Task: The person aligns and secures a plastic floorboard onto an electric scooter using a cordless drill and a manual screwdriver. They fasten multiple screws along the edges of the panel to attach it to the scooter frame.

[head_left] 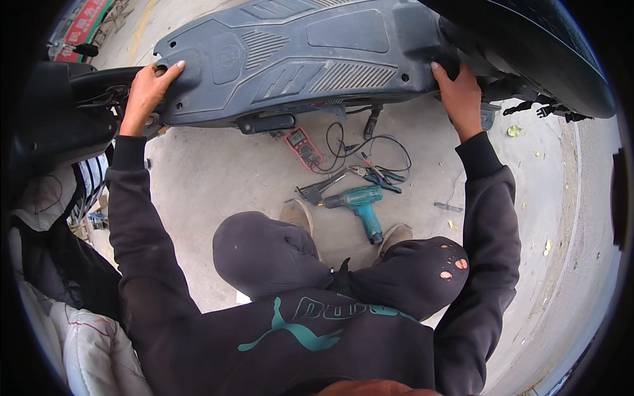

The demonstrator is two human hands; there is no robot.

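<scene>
A dark grey plastic scooter footboard (284,53), with ribbed patches and screw holes, stretches across the upper part of the view. At its left end my left hand (148,91) grips the corner, thumb lying on top and the other fingers mostly hidden behind the edge. Its right end is gripped by my right hand (460,92), with the thumb on the panel's rim and the fingertips out of sight. Just below the panel's near edge a black cylindrical part (266,123) shows.
On the concrete ground between my feet and the scooter lie a teal cordless drill (362,210), a red multimeter (304,149) with black leads, pliers (378,177) and a black bracket-like piece (318,189). The dark seat (555,46) rises at right. A padded white cover (96,350) hangs at left.
</scene>
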